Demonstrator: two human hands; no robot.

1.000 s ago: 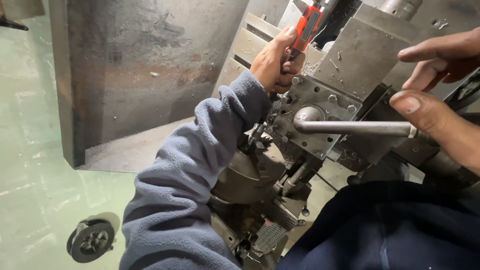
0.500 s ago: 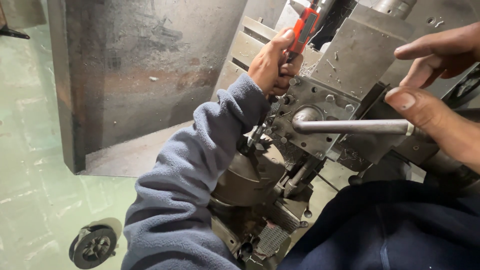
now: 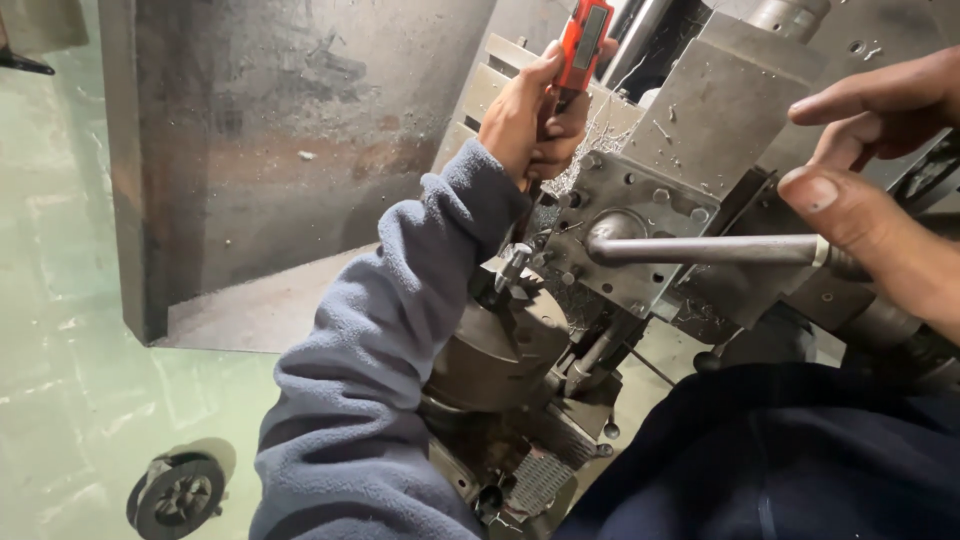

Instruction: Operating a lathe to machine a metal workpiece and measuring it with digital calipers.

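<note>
My left hand [image 3: 528, 118], in a grey fleece sleeve, is closed around a red hand-held tool [image 3: 583, 40] and holds it up against the top of a grey metal machine block [image 3: 640, 215]. A steel lever bar [image 3: 710, 250] sticks out of that block to the right. My right hand [image 3: 880, 170] is at the bar's outer end. Its thumb lies on the bar and its fingers are lifted off and spread above it. Below the left forearm sits a round dark chuck [image 3: 495, 350] with a short key [image 3: 512, 268] standing in it.
A big rusty steel plate [image 3: 290, 150] stands upright at the left on a pale green floor [image 3: 60, 330]. A small black wheel [image 3: 178, 495] lies at the lower left. Metal shavings cling to the machine. My dark clothing [image 3: 780, 460] fills the lower right.
My left hand has shifted slightly with the red tool still in it. My right hand stays at the lever's end, and the lever sits at the same angle.
</note>
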